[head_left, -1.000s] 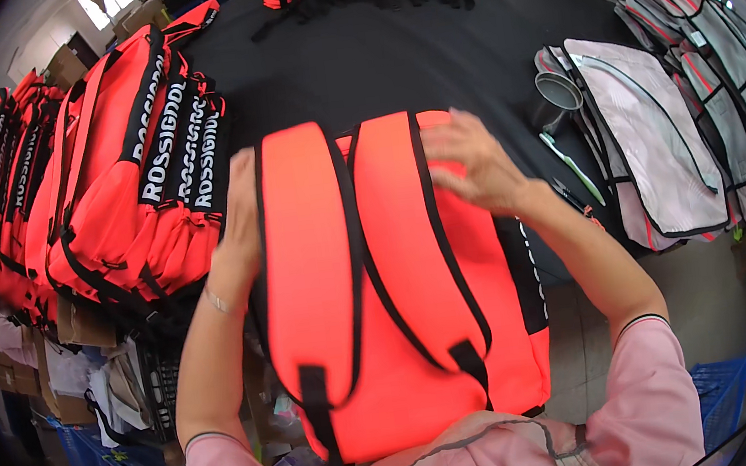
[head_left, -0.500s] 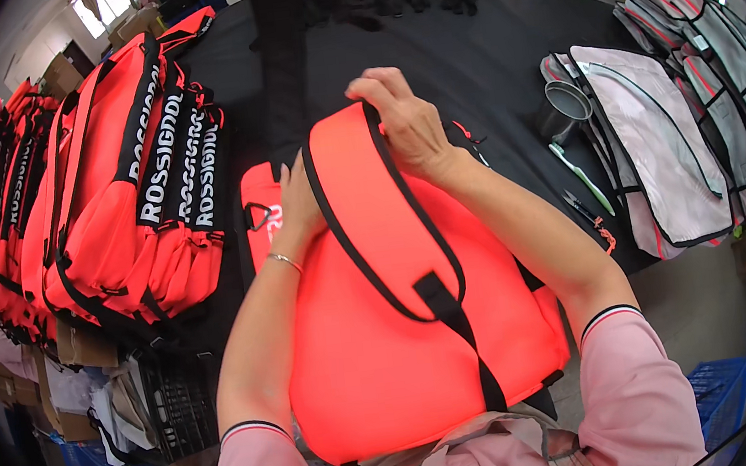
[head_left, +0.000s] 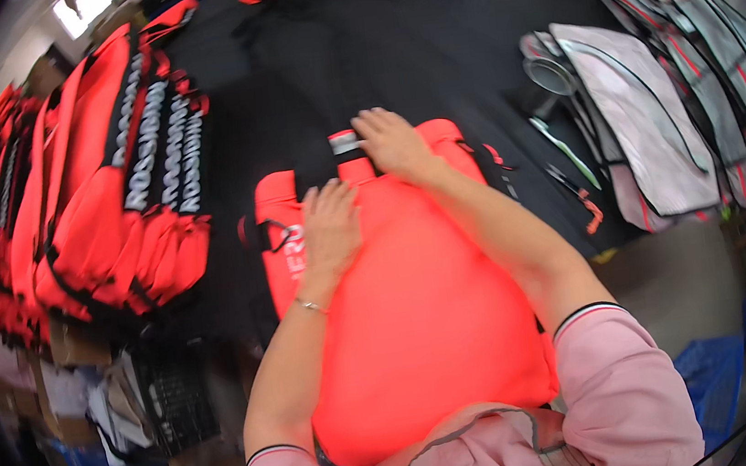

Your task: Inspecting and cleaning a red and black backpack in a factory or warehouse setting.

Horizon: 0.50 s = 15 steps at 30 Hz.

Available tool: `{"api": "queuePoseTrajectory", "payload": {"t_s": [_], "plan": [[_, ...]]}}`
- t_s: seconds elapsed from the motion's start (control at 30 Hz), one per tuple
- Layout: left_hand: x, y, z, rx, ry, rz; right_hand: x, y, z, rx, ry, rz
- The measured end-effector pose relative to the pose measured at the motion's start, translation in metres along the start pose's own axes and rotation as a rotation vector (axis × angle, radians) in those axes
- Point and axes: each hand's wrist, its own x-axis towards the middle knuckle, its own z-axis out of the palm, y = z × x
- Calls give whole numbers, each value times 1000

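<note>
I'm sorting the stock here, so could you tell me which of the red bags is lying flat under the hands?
The red bag in the middle, pressed flat by the left hand and right hand; the other red bags stand stacked at the left, untouched.

— Where could a hand pass?

— Over the black bench [head_left: 390, 56] beyond the red bag [head_left: 418, 301]; that stretch is bare cloth.

— And to the sides?

— Left, a stack of red bags [head_left: 112, 207] crowds close (only a narrow dark strip between). Right, scissors [head_left: 566, 151] and grey panels [head_left: 645, 119] lie near the bag, with a slim gap.
</note>
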Motion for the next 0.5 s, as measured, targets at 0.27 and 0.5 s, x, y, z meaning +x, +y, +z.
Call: {"api": "queuePoseTrajectory", "payload": {"t_s": [0.27, 0.5], "plan": [[-6, -13, -13, 68, 3, -15, -77, -84, -84, -10, -328, 110], [2, -22, -21, 83, 14, -53, -116, -67, -224, 533, -563, 363]]}}
